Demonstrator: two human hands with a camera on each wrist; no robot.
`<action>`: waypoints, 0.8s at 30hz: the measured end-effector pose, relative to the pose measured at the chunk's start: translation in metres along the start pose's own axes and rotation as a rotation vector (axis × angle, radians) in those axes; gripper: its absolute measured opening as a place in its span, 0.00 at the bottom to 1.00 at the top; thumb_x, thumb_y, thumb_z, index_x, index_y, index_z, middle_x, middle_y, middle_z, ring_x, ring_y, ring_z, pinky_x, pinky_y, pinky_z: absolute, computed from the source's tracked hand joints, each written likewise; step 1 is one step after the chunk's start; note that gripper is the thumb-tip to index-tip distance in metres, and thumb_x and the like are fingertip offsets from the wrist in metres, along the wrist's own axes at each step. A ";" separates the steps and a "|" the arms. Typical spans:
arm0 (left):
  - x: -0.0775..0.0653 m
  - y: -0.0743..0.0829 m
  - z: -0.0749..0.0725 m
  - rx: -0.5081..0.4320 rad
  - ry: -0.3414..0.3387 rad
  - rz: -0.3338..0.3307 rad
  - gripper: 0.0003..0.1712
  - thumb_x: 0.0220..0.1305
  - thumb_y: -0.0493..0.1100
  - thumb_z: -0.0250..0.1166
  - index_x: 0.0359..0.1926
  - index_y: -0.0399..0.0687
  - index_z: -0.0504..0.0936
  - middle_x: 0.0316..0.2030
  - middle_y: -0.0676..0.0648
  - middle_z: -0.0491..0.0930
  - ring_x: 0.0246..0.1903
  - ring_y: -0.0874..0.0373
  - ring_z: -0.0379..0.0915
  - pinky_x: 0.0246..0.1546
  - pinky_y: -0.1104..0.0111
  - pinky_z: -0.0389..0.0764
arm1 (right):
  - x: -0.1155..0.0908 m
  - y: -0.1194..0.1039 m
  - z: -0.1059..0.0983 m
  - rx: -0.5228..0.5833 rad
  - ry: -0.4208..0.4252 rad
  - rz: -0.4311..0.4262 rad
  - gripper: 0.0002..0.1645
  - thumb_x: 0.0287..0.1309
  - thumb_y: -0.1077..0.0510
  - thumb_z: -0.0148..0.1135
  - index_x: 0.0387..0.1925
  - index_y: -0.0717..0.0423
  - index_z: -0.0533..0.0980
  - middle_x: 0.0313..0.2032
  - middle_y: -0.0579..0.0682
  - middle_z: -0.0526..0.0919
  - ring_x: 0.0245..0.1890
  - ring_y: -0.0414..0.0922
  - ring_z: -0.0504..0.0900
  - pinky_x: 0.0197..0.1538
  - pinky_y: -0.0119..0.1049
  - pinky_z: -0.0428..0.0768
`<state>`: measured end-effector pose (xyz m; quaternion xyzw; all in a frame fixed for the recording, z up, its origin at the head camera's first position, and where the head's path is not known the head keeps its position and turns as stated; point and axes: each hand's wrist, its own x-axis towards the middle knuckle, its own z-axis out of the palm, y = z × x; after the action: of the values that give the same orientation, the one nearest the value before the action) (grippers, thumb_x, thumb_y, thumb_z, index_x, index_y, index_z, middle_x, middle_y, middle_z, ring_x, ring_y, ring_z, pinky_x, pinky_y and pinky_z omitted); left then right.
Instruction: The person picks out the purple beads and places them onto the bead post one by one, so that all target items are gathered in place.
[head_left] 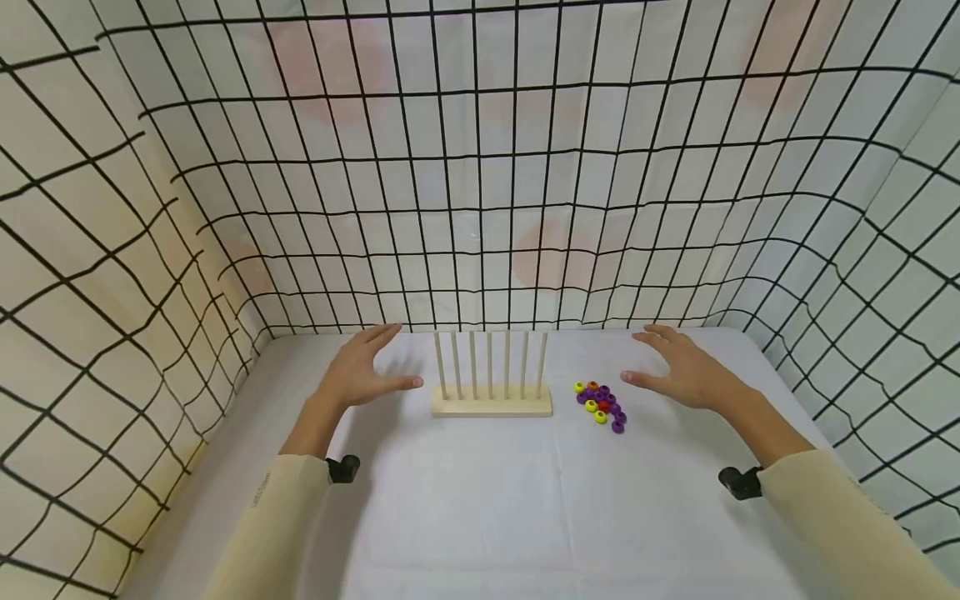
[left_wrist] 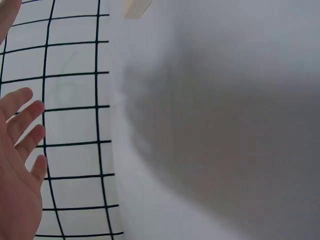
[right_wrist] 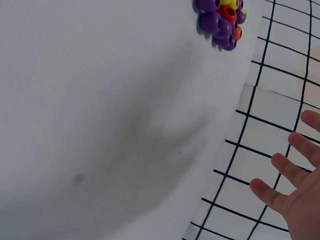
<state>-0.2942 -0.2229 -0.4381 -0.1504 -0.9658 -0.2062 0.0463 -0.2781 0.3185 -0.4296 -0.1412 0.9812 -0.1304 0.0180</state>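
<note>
A pale wooden rack [head_left: 491,407] with a row of several upright pegs stands near the back of the table in the head view. To its right lies a loose cluster of purple, yellow, red and orange beads [head_left: 603,397], partly visible at the top of the right wrist view as beads [right_wrist: 220,24]. My left hand [head_left: 360,371] hovers left of the rack with fingers spread, touching nothing. My right hand [head_left: 686,371] hovers to the right of the beads, fingers apart and holding nothing. A corner of the rack [left_wrist: 136,8] shows in the left wrist view.
A white cloth covers the table [head_left: 480,517]. Black grid netting [head_left: 495,179] over pale walls rises behind the table and along both sides. Dark wrist cameras [head_left: 342,469] sit at the sleeve cuffs.
</note>
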 end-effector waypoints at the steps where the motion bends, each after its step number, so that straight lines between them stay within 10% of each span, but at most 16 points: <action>1: -0.001 0.000 0.004 -0.039 0.001 -0.012 0.63 0.47 0.81 0.69 0.80 0.62 0.60 0.79 0.45 0.59 0.78 0.39 0.54 0.71 0.35 0.62 | -0.001 0.001 0.004 0.018 0.003 -0.001 0.58 0.62 0.20 0.54 0.78 0.53 0.59 0.79 0.65 0.53 0.77 0.71 0.52 0.70 0.77 0.57; 24: -0.011 0.003 0.074 -0.388 0.022 0.021 0.50 0.45 0.60 0.84 0.68 0.47 0.79 0.58 0.46 0.80 0.53 0.50 0.75 0.51 0.57 0.77 | -0.021 -0.009 0.068 0.263 0.094 -0.082 0.34 0.68 0.42 0.66 0.69 0.54 0.72 0.61 0.57 0.81 0.56 0.55 0.79 0.56 0.56 0.82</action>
<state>-0.2852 -0.1929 -0.5064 -0.1642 -0.9058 -0.3895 0.0291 -0.2509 0.2987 -0.4932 -0.1714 0.9488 -0.2650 -0.0148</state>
